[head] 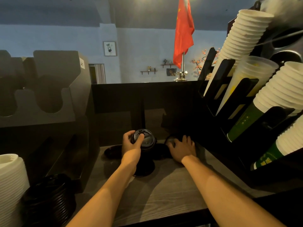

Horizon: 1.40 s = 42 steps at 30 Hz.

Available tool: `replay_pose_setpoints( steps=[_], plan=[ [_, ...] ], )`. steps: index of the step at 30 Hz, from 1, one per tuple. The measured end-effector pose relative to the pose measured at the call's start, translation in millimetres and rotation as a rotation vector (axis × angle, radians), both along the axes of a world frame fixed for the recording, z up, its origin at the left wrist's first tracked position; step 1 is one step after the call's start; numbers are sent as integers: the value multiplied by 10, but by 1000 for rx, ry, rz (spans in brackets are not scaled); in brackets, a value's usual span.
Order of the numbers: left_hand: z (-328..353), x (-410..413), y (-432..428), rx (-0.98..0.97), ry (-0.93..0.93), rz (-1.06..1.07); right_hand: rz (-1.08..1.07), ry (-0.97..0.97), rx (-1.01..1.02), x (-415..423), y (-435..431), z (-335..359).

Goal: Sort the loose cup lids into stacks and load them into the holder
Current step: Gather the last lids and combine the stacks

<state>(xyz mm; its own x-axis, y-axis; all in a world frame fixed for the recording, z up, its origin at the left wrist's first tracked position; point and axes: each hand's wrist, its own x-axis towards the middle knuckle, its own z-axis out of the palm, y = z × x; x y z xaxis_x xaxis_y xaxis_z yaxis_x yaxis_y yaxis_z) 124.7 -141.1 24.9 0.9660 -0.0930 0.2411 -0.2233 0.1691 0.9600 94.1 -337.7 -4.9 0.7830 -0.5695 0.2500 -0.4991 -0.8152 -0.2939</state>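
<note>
Here, the left hand (132,143) grasps the top of a stack of black lids (146,163) that stands upright on the wooden surface (164,194), its fingers (139,139) curled over the uppermost lid. The right hand (182,148) lies just beside the stack, spread over a single black lid (170,140); whether its fingers have closed on that lid cannot be told. More loose black lids (113,151) lie flat behind the stack. The grey holder (49,89), with U-shaped cut-outs, stands at the left. At the near left edge are a white lid stack (9,185) and a second black stack (49,199). A rack (229,89) of white cups (242,35) occupies the right.
</note>
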Motion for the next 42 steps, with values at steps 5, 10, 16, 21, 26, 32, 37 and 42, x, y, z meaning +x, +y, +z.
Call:
replay_pose_setpoints(
  steps=[5,10,16,21,26,32,37,42],
  plan=[
    [-58,16,-47,99,-15,-36,43,-97,-79,-21,32,30],
    [-70,8,-18,46,-4,28,9,-57,21,-13,-19,12],
    [-55,19,4,-19,49,32,32,-104,0,-30,-10,37],
    [-11,-4,51,-82,77,90,143,-325,114,-149,101,123],
    [-31,-97,195,-103,63,85,355,-449,139,-315,493,151],
    [-17,-286,470,-26,-23,193,392,-422,33,-531,949,185],
    [-49,-318,731,0,-72,279,583,-202,-103,-614,1205,167],
    [-85,-287,687,54,-38,210,485,-484,42,-565,1057,138]
  ],
)
